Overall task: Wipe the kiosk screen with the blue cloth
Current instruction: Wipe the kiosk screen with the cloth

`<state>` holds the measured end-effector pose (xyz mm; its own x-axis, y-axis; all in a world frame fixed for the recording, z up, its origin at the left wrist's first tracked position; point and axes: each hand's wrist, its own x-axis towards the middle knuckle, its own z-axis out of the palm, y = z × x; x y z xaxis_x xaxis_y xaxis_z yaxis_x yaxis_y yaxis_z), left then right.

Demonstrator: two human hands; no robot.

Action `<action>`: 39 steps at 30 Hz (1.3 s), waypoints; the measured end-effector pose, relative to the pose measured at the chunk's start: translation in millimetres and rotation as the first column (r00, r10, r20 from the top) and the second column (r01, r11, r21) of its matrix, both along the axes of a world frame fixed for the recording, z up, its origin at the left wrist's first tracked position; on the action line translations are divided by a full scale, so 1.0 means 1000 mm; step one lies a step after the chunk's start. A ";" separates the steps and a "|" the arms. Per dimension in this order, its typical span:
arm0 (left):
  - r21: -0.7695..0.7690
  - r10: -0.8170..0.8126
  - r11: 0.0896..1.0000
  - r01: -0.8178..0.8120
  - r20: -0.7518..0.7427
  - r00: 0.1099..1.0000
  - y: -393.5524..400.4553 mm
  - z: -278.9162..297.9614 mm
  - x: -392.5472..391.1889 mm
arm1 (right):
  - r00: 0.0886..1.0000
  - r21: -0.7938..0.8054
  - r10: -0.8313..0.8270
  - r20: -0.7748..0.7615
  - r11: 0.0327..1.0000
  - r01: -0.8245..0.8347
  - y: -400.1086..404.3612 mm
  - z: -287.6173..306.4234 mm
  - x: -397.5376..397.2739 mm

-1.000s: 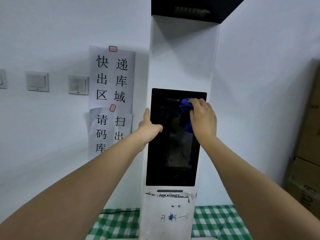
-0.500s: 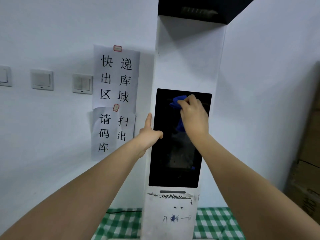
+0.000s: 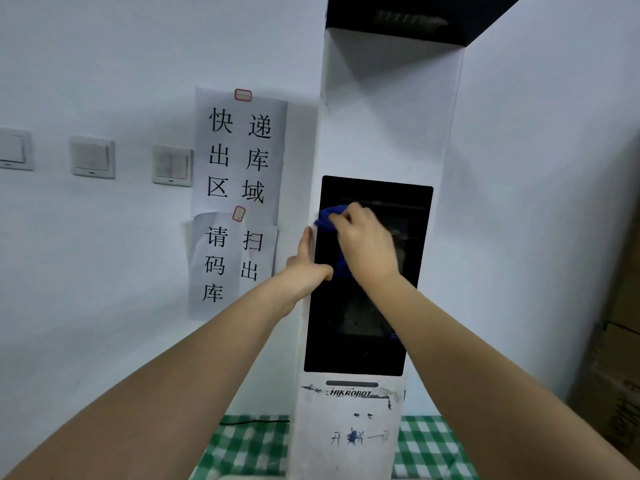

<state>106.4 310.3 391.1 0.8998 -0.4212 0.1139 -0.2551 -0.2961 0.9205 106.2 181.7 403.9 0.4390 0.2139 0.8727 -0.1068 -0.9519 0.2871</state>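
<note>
Against the white wall, head view: a tall white kiosk point(image 3: 388, 133) stands upright, its dark kiosk screen point(image 3: 360, 317) set in the front face, black hood at the top. "HIKROBOT" lettering sits just below the screen, with scuffed paint and scribbled marks under it.

Right hand point(image 3: 367, 242) is pressed to the upper left part of the screen, fingers curled and closed on the blue cloth point(image 3: 329, 216). Cloth bunched; one lobe pokes out past the fingertips at the screen's left edge, another strip shows below the palm, flat on the glass. Image slightly blurred around this hand.

Left hand point(image 3: 306, 268) braces the kiosk's left side at about the same height. It is spread open, not gripping anything: thumb point(image 3: 323, 271) lies across the front bezel, touching the screen's left margin; fingers point up along the side panel. The two hands are just beside each other, cloth between them.

Left of the kiosk, two paper notices point(image 3: 239, 188) with black Chinese characters are taped to the wall, one overlapping the other. Farther left, three wall switches point(image 3: 92, 157) in a row.

Kiosk base rests on a green-and-white checked cloth point(image 3: 249, 445). Brown cardboard boxes point(image 3: 616, 358) are stacked at the right edge of the view.
</note>
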 end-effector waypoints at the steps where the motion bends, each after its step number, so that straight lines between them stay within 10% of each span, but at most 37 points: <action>1: -0.003 -0.004 1.000 0.004 0.002 1.000 0.001 0.000 0.000 | 0.998 -0.066 0.006 -0.057 0.998 -0.010 0.002 -0.003 -0.002; 10: -0.013 -0.010 1.000 0.009 -0.034 0.999 0.004 -0.003 0.003 | 0.998 0.064 -0.038 0.047 0.997 0.035 0.006 0.007 0.004; 16: 0.015 -0.013 1.000 0.014 -0.049 0.999 0.007 -0.001 0.000 | 0.993 -0.242 -0.069 -0.100 0.969 0.043 0.007 0.012 -0.006; 22: 0.029 -0.022 0.999 0.024 -0.050 0.999 0.006 0.000 -0.007 | 0.999 0.028 -0.034 0.002 0.999 0.034 0.011 0.006 0.000; 28: 0.013 -0.008 1.000 0.009 -0.054 0.999 0.006 0.002 -0.004 | 0.993 -0.272 -0.076 -0.093 0.961 0.048 0.014 0.012 -0.004; 34: 0.019 -0.016 1.000 0.018 -0.063 0.998 0.006 0.003 -0.008 | 0.998 -0.079 -0.057 -0.015 0.995 0.055 0.005 0.008 -0.003; 39: -0.025 0.004 1.000 -0.005 -0.073 0.997 0.003 0.006 -0.005 | 0.990 -0.291 -0.069 -0.120 0.956 0.031 0.008 0.004 -0.007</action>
